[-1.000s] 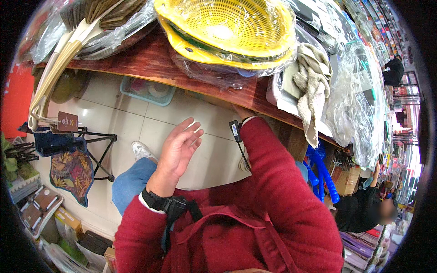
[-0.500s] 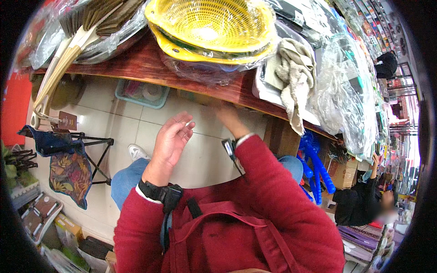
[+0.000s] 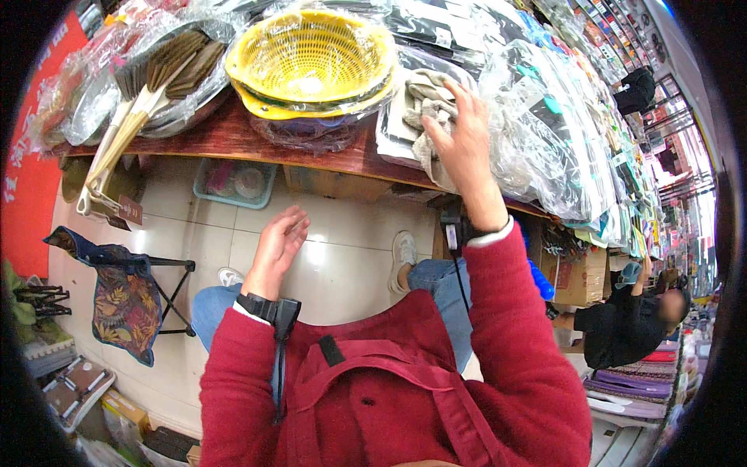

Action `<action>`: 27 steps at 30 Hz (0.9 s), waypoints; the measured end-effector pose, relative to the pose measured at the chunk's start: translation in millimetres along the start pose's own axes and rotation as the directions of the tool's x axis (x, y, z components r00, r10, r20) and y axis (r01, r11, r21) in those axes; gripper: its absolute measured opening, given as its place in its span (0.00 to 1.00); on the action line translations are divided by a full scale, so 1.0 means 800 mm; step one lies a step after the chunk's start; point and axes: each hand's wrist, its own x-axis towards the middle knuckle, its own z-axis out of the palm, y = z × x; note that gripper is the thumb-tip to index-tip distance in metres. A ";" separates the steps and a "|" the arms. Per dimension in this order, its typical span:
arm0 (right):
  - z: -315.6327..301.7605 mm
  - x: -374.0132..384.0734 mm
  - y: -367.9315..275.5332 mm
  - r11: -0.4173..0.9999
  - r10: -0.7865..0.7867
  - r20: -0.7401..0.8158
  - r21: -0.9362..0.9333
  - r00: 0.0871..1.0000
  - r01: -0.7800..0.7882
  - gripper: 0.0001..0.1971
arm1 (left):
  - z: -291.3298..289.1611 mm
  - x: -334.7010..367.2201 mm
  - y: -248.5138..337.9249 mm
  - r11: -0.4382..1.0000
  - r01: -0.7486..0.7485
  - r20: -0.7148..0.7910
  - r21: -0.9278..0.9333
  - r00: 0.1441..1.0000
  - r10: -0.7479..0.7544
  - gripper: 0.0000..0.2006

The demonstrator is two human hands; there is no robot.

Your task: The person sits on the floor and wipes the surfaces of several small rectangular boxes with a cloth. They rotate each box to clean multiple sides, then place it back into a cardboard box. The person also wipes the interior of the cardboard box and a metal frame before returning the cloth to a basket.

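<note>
My right hand [image 3: 468, 144] reaches over the edge of the display table, its thumb and fingers apart. It is at a crumpled grey-beige cloth [image 3: 429, 97], which lies on a white item; whether the fingertips touch it I cannot tell. My left hand [image 3: 278, 243] hangs in front of the table, above the tiled floor, with loosely extended fingers and nothing in it. Left of the cloth stands a stack of yellow plastic colanders [image 3: 311, 58] in clear wrap. Clear plastic bags [image 3: 537, 132] with goods are piled to the right of my right hand.
Long-handled brushes [image 3: 148, 93] stick out past the table edge [image 3: 187, 144] at the left. Below are a folding stool [image 3: 128, 303] and a light blue basket [image 3: 235, 185]. A person in black [image 3: 622, 331] is at the right. Cardboard boxes [image 3: 580, 279] stand under the table.
My right hand has risen from below the table edge to the grey-beige cloth. My left hand has dropped slightly and moved left. The view has shifted, showing more of the table top.
</note>
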 end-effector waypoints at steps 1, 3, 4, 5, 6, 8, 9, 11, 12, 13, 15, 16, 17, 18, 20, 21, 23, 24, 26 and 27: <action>0.011 0.008 0.013 0.982 0.134 0.112 -0.147 0.985 -0.117 0.36 | -0.004 -0.004 0.000 1.000 -0.026 0.021 0.002 0.999 0.026 0.21; 0.029 0.008 0.034 0.969 0.195 0.187 -0.189 0.963 -0.159 0.38 | -0.010 -0.016 0.000 0.999 -0.022 -0.018 -0.034 1.000 0.021 0.20; 0.037 0.007 0.042 0.948 0.283 0.233 -0.214 0.931 -0.234 0.37 | -0.013 -0.022 0.000 0.998 -0.053 0.015 -0.041 0.998 0.053 0.19; 0.042 0.006 0.050 0.960 0.248 0.242 -0.193 0.938 -0.204 0.35 | -0.016 -0.030 0.002 0.995 -0.064 0.020 -0.070 0.998 0.066 0.18; 0.047 0.005 0.056 0.963 0.240 0.263 -0.182 0.935 -0.196 0.32 | -0.017 -0.037 0.002 0.990 -0.083 0.033 -0.116 0.996 0.087 0.18; 0.051 0.006 0.063 0.966 0.235 0.281 -0.170 0.931 -0.193 0.28 | -0.017 -0.051 -0.002 0.989 -0.066 0.007 -0.134 0.998 0.067 0.16; 0.050 0.009 0.064 0.966 0.239 0.277 -0.170 0.931 -0.197 0.26 | -0.016 -0.057 -0.005 0.985 -0.064 0.013 -0.158 0.998 0.067 0.16; 0.042 0.016 0.062 0.976 0.198 0.167 -0.119 0.966 -0.180 0.19 | -0.012 -0.065 -0.011 0.990 -0.032 0.006 -0.135 0.999 0.033 0.15; 0.034 0.017 0.058 0.985 0.170 0.075 -0.006 0.983 -0.170 0.19 | -0.009 -0.068 -0.014 0.991 -0.017 0.001 -0.130 1.000 0.018 0.15; 0.026 0.020 0.052 0.978 0.185 0.006 0.093 0.983 -0.185 0.18 | -0.004 -0.071 -0.015 0.993 -0.016 0.003 -0.120 1.000 0.017 0.15; 0.007 0.015 0.031 0.966 0.159 -0.207 0.234 0.965 -0.109 0.20 | 0.009 -0.079 -0.014 0.998 -0.017 0.061 -0.068 0.998 0.021 0.17; -0.005 0.014 0.021 0.942 0.072 -0.304 0.333 0.950 0.035 0.20 | 0.018 -0.087 -0.013 0.999 0.007 0.016 -0.037 1.000 -0.007 0.18; -0.017 0.006 0.008 0.919 0.091 -0.300 0.392 0.950 0.036 0.21 | 0.031 -0.094 -0.011 0.999 -0.016 0.141 -0.033 0.990 0.020 0.21; -0.026 -0.007 -0.008 0.903 0.105 -0.290 0.428 0.951 0.031 0.22 | 0.047 -0.101 -0.009 1.000 -0.020 0.205 -0.024 0.978 0.024 0.24; -0.037 -0.037 -0.043 0.849 -0.033 -0.154 0.517 0.987 0.109 0.23 | 0.081 -0.117 -0.005 0.998 -0.031 0.358 -0.061 0.932 0.051 0.30; -0.037 -0.053 -0.061 0.805 -0.174 -0.121 0.554 0.977 0.212 0.22 | 0.098 -0.126 -0.003 0.994 -0.036 0.444 -0.108 0.893 0.080 0.33; -0.037 -0.086 -0.096 0.772 -0.327 0.067 0.594 0.943 0.225 0.22 | 0.126 -0.139 -0.002 0.979 -0.010 0.546 -0.206 0.829 0.123 0.37; -0.038 -0.101 -0.109 0.756 -0.352 0.134 0.624 0.926 0.198 0.22 | 0.134 -0.144 -0.005 0.955 0.049 0.569 -0.292 0.811 0.132 0.39; -0.042 -0.126 -0.120 0.790 -0.302 0.150 0.592 0.941 0.159 0.23 | 0.147 -0.129 -0.020 0.972 -0.191 0.392 -0.138 0.890 0.231 0.31; -0.046 -0.135 -0.117 0.798 -0.352 0.262 0.586 0.899 0.142 0.24 | 0.144 -0.123 -0.029 0.980 -0.187 0.306 -0.074 0.931 0.201 0.29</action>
